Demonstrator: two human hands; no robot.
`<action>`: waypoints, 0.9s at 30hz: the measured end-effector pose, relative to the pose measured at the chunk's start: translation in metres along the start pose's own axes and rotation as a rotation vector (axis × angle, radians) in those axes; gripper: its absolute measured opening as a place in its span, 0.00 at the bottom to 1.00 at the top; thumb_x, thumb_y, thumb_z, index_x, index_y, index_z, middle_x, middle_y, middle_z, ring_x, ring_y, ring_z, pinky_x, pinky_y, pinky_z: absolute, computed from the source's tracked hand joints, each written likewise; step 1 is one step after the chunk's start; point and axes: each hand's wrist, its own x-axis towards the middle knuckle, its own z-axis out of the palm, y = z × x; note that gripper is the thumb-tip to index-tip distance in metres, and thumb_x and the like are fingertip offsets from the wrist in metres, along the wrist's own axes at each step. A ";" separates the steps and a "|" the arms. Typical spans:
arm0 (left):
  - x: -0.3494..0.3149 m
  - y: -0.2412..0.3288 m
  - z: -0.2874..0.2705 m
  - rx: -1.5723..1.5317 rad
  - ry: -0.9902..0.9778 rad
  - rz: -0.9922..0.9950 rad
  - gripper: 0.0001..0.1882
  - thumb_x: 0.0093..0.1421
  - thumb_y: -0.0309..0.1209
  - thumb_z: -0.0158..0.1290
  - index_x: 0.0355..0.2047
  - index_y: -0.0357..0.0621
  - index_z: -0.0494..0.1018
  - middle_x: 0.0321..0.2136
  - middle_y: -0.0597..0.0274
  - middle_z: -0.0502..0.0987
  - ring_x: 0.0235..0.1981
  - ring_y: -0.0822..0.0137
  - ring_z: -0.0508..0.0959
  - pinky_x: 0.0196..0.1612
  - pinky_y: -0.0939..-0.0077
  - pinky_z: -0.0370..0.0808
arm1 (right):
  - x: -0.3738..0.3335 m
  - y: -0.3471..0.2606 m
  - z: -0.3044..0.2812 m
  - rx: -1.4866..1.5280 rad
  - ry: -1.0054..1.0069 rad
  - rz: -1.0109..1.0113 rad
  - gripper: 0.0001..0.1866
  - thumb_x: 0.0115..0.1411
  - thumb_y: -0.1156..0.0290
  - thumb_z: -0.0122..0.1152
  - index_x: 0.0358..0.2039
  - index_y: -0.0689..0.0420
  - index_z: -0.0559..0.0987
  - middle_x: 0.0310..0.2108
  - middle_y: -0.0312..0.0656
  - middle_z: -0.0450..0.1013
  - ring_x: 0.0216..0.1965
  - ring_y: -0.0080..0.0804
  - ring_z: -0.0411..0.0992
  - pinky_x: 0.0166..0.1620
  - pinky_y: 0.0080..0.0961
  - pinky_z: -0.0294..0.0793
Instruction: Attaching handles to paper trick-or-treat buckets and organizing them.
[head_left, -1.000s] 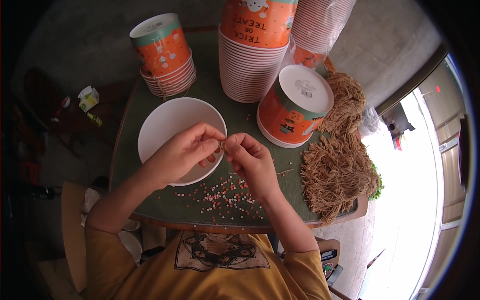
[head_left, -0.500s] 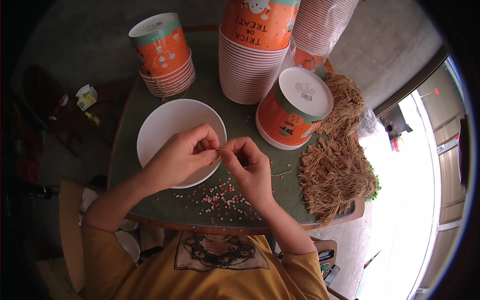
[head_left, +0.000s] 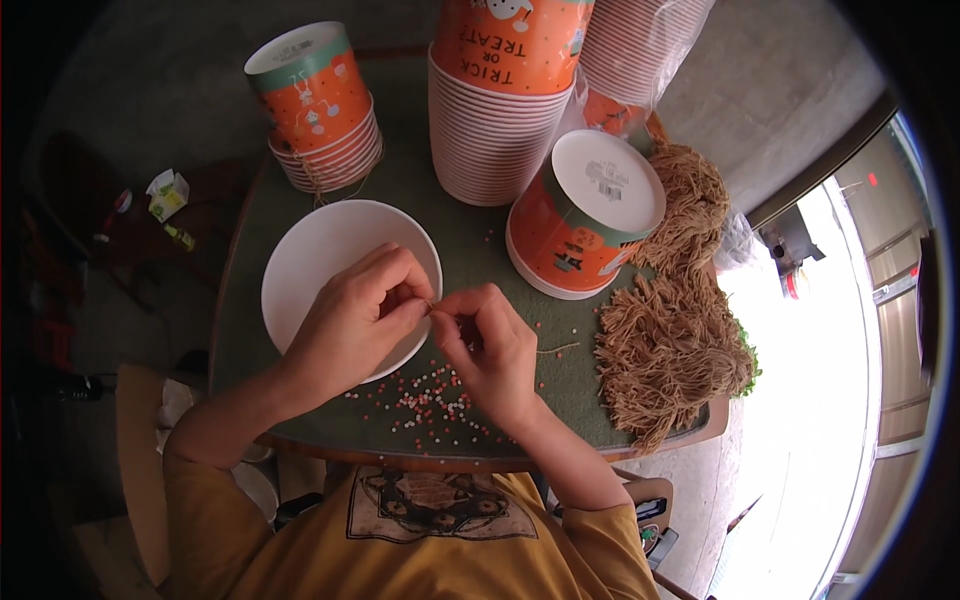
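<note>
String (head_left: 560,349) lies on the surface (head_left: 572,402) just right of the right grip (head_left: 488,352). Both forearms (head_left: 572,452) slant inward, fingertips (head_left: 446,304) meeting; left grip (head_left: 358,302) and right grip pinch a thin, mostly hidden strand (head_left: 432,308). Beneath the left grip, a white tub (head_left: 298,262) stands mouth-up; beyond, orange tubs (head_left: 492,140) nest in a stack.

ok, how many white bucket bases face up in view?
2: one base tops the left stack, another base tops the bucket beside the brown yarn. More may be hidden: the frame cuts off the tall middle stack.
</note>
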 end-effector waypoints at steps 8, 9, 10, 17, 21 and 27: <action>-0.001 -0.006 0.006 -0.158 0.042 -0.035 0.06 0.57 0.17 0.52 0.32 0.38 0.68 0.29 0.63 0.74 0.31 0.70 0.76 0.36 0.75 0.74 | 0.002 0.001 0.000 -0.047 0.025 -0.090 0.07 0.54 0.81 0.64 0.33 0.60 0.75 0.25 0.38 0.69 0.21 0.21 0.68 0.23 0.18 0.68; -0.001 -0.006 0.006 -0.180 0.040 -0.030 0.06 0.57 0.17 0.51 0.32 0.38 0.68 0.29 0.63 0.74 0.32 0.70 0.76 0.37 0.75 0.74 | 0.002 0.001 0.000 -0.040 0.023 -0.091 0.07 0.54 0.81 0.64 0.33 0.60 0.76 0.25 0.37 0.69 0.21 0.21 0.68 0.23 0.18 0.68; 0.000 -0.006 0.006 -0.202 0.038 -0.025 0.06 0.57 0.17 0.51 0.33 0.38 0.68 0.29 0.63 0.75 0.32 0.70 0.76 0.38 0.75 0.74 | 0.003 0.001 0.000 -0.039 0.024 -0.090 0.07 0.54 0.81 0.64 0.33 0.60 0.76 0.25 0.37 0.69 0.21 0.21 0.68 0.23 0.18 0.68; 0.001 -0.006 0.008 -0.235 0.045 -0.058 0.06 0.58 0.17 0.51 0.35 0.38 0.68 0.29 0.64 0.75 0.33 0.73 0.76 0.41 0.77 0.74 | 0.002 0.002 0.000 0.095 0.014 0.028 0.06 0.57 0.80 0.62 0.33 0.61 0.74 0.26 0.34 0.70 0.22 0.16 0.67 0.25 0.15 0.68; 0.002 -0.001 0.008 -0.252 0.040 -0.033 0.11 0.59 0.17 0.51 0.41 0.39 0.65 0.30 0.64 0.75 0.35 0.73 0.77 0.42 0.77 0.74 | 0.002 0.002 -0.001 0.387 0.007 0.295 0.03 0.62 0.76 0.58 0.34 0.60 0.73 0.28 0.28 0.70 0.25 0.11 0.65 0.29 0.11 0.65; 0.001 0.005 0.006 -0.109 0.025 -0.007 0.15 0.59 0.17 0.51 0.45 0.38 0.63 0.31 0.60 0.77 0.36 0.69 0.78 0.42 0.75 0.74 | 0.005 0.003 -0.003 0.660 -0.025 0.513 0.08 0.65 0.66 0.56 0.37 0.58 0.74 0.27 0.28 0.70 0.25 0.10 0.64 0.25 0.09 0.63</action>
